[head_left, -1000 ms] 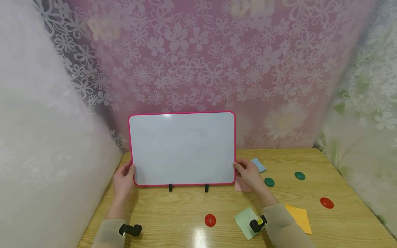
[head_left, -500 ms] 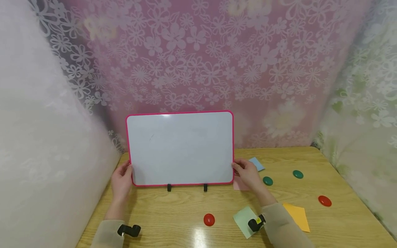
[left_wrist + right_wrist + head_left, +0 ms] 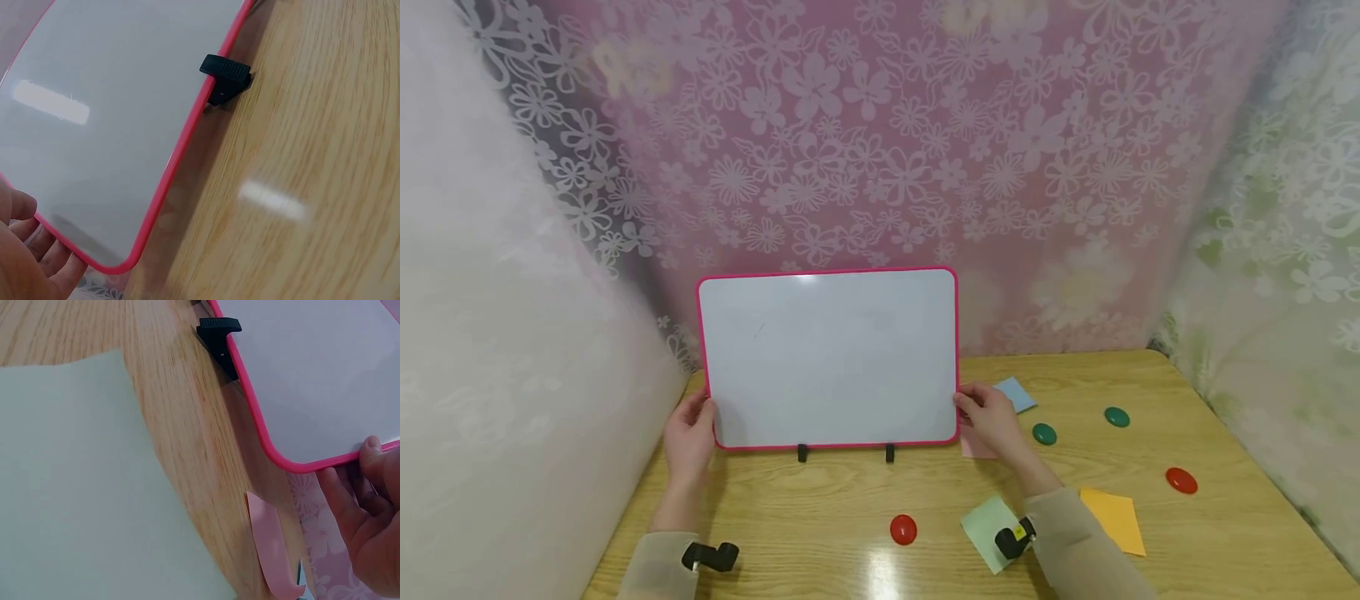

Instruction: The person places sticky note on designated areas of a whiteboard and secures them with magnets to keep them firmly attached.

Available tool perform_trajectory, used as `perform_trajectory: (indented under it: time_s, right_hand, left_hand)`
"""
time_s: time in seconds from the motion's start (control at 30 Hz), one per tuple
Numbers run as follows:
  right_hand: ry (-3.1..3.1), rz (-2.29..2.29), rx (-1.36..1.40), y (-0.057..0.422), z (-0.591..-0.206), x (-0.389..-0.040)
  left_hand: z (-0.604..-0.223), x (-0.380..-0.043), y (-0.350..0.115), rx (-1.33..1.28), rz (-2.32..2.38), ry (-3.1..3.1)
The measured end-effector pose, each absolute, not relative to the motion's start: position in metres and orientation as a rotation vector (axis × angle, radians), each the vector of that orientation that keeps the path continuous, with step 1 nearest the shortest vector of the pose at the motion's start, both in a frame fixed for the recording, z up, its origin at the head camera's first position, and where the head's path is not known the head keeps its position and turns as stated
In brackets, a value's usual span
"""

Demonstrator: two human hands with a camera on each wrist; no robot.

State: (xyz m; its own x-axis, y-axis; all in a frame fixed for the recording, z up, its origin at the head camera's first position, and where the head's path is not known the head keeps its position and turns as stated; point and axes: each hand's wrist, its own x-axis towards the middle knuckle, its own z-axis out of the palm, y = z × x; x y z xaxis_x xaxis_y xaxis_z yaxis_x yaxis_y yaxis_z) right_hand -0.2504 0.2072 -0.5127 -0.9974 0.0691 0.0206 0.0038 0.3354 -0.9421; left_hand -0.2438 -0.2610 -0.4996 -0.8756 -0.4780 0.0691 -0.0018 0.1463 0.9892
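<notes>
A whiteboard [image 3: 835,358] with a pink frame stands upright, leaning slightly back, at the rear of the table in the head view. Its lower edge sits in two black stand feet [image 3: 890,453]. My left hand [image 3: 688,437] pinches the board's left edge low down, thumb on the front and fingers behind. On the opposite edge, at about the same height, my right hand [image 3: 996,421] holds it likewise. The right wrist view shows that thumb [image 3: 371,450] over the pink frame. A short dark mark lies on the board's upper left.
Red magnets [image 3: 903,530] and green magnets [image 3: 1044,433] lie on the wooden table [image 3: 820,508]. Sticky notes are spread to the right: a green note [image 3: 987,525], an orange note [image 3: 1116,521], a blue note [image 3: 1017,395] and a pink note [image 3: 976,443]. Floral curtains [image 3: 865,167] hang behind.
The whole head view has shifted slightly, so everything appears a little further left. Both hands keep the same hold on the whiteboard's edges.
</notes>
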Motion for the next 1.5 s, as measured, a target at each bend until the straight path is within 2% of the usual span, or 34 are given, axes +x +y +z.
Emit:
perform_trajectory:
  time_s: [0.33,0.77,1.2,1.5]
  right_hand:
    - [-2.522,1.833,-0.009,0.209,-0.511,-0.252]
    - [-2.598,1.849,0.175,0.231,-0.501,-0.237]
    - [-2.737,1.631,0.173,0.259,-0.505,-0.215]
    - [-2.756,1.651,0.179,0.273,-0.505,-0.196]
  left_hand:
    - [-0.498,-0.242,-0.261,0.465,-1.753,-2.093]
    - [-0.496,-0.234,-0.249,0.331,-1.682,-2.089]
    - [-0.502,-0.212,-0.215,0.118,-1.410,-2.148]
    - [-0.509,-0.204,-0.187,-0.039,-1.311,-2.199]
